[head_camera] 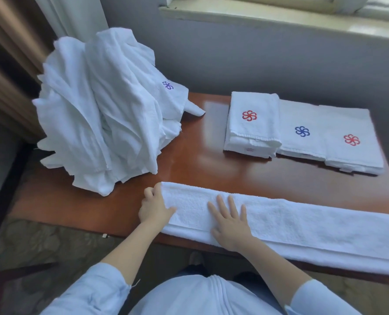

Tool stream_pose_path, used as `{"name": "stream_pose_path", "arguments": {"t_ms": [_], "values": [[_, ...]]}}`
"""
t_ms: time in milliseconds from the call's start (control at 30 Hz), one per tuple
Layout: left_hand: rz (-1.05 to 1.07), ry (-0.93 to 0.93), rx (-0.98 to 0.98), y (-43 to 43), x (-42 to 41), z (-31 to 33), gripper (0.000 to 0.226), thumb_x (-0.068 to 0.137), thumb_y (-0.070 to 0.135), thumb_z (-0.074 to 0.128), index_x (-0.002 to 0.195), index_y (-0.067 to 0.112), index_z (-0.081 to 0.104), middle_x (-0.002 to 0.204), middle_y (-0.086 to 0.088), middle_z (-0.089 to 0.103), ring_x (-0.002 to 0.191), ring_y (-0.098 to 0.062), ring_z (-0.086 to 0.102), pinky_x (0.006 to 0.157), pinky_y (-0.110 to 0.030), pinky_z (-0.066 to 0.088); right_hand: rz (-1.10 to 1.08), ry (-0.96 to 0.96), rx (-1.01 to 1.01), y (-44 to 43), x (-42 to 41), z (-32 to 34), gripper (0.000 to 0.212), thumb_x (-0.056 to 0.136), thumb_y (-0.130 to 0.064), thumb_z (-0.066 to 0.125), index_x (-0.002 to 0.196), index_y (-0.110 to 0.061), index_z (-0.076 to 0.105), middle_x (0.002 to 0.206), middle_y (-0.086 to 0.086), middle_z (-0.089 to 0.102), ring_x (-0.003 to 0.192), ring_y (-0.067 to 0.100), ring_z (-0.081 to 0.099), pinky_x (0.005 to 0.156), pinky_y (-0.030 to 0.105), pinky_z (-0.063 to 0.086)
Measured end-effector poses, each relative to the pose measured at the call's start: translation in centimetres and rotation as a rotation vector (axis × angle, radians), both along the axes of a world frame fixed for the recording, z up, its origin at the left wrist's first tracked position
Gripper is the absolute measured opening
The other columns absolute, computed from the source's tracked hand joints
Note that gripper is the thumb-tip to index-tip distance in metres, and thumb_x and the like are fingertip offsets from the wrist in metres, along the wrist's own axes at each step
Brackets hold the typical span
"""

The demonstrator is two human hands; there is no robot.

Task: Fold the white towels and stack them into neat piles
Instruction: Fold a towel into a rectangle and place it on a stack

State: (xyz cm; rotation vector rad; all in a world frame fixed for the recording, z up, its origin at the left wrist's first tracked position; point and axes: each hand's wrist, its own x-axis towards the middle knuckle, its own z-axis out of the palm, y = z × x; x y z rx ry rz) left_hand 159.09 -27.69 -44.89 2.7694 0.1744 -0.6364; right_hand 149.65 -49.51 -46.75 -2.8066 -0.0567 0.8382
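Towel (302,226) lies as a long strip along the near edge of the table (200,155), my left hand (153,206) pinching its end, my right hand (231,223) spread flat on it, so I should fold squarely, edges matched.

**One strip, one heap, three folded piles**

We see a long towel (302,226) folded lengthwise into a narrow white strip. It lies flat along the near edge of the table (200,151), and its right end runs out of view. At the far left, a heap of unfolded towels (98,110) stands tall and crumpled, with a blue pinwheel emblem showing on one fold. At the far right, three folded piles sit touching in a row. The left pile (252,123) is thicker and shows a red emblem, the middle pile (302,133) a blue one, and the right pile (350,142) a red one.
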Motion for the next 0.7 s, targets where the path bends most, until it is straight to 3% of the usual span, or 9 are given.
{"name": "stream_pose_path", "arguments": {"t_ms": [67,133,233,333,433,533,600,700], "values": [[0.101,0.102,-0.019,0.4,0.9,0.2,0.101,0.076,0.050,0.078,0.150,0.023,0.015,0.142,-0.004,0.029,0.094,-0.022,0.056,0.066,-0.031,0.044,-0.001,0.022,0.006,-0.1,0.2,0.1,0.076,0.098,-0.033,0.034,0.154,-0.036,-0.017,0.160,-0.003,-0.031,0.144,0.030,-0.034,0.114,0.060,-0.017],[0.096,0.160,-0.011,0.7,1.6,0.2,0.099,0.072,0.053,0.079,0.146,0.018,0.023,0.134,-0.002,0.043,0.098,-0.021,0.059,0.067,-0.031,0.044,-0.005,0.036,0.013,-0.1,0.4,0.3,0.077,0.097,-0.032,0.035,0.154,-0.037,-0.017,0.160,-0.004,-0.032,0.144,0.029,-0.035,0.114,0.059,-0.018],[0.070,0.195,-0.014,1.1,2.0,0.0,0.082,0.072,0.050,0.077,0.134,0.015,0.036,0.107,0.005,0.058,0.090,-0.016,0.061,0.062,-0.028,0.044,-0.016,0.043,0.020,0.0,0.4,0.5,0.078,0.097,-0.032,0.036,0.154,-0.037,-0.017,0.159,-0.004,-0.032,0.143,0.028,-0.036,0.114,0.059,-0.019],[0.065,0.221,-0.031,1.3,2.0,-0.2,0.058,0.072,0.048,0.075,0.115,0.016,0.054,0.097,0.006,0.061,0.084,-0.013,0.062,0.065,-0.027,0.049,-0.016,0.057,0.031,0.0,0.4,0.7,0.079,0.095,-0.030,0.037,0.154,-0.037,-0.016,0.160,-0.004,-0.032,0.143,0.027,-0.036,0.113,0.058,-0.020],[0.065,0.208,-0.067,1.2,1.7,0.2,0.040,0.073,0.042,0.073,0.103,0.019,0.059,0.091,0.006,0.063,0.078,-0.013,0.063,0.062,-0.027,0.050,-0.024,0.073,0.059,-0.1,0.5,0.9,0.081,0.094,-0.028,0.038,0.154,-0.037,-0.015,0.160,-0.005,-0.031,0.143,0.026,-0.037,0.114,0.058,-0.021],[0.059,0.156,-0.148,1.1,1.4,0.4,0.037,0.074,0.036,0.071,0.104,0.017,0.057,0.092,0.004,0.062,0.078,-0.013,0.062,0.061,-0.026,0.047,-0.027,0.081,0.078,-0.2,0.7,0.9,0.080,0.094,-0.029,0.039,0.155,-0.037,-0.014,0.160,-0.005,-0.031,0.143,0.026,-0.036,0.114,0.058,-0.021],[0.126,0.139,-0.295,1.0,1.2,0.7,0.047,0.076,0.029,0.074,0.114,0.014,0.051,0.101,0.004,0.059,0.085,-0.011,0.059,0.063,-0.025,0.045,-0.037,0.081,0.094,-0.1,0.7,0.8,0.080,0.094,-0.028,0.039,0.155,-0.036,-0.013,0.160,-0.005,-0.030,0.143,0.026,-0.037,0.114,0.059,-0.021],[0.270,0.107,-0.574,0.3,0.8,2.2,0.071,0.079,0.022,0.078,0.137,0.016,0.037,0.126,-0.001,0.053,0.106,-0.017,0.056,0.080,-0.029,0.049,-0.077,0.103,0.152,-0.1,0.9,1.2,0.076,0.095,-0.027,0.040,0.156,-0.035,-0.005,0.161,-0.005,-0.027,0.144,0.026,-0.035,0.113,0.059,-0.021]]}}
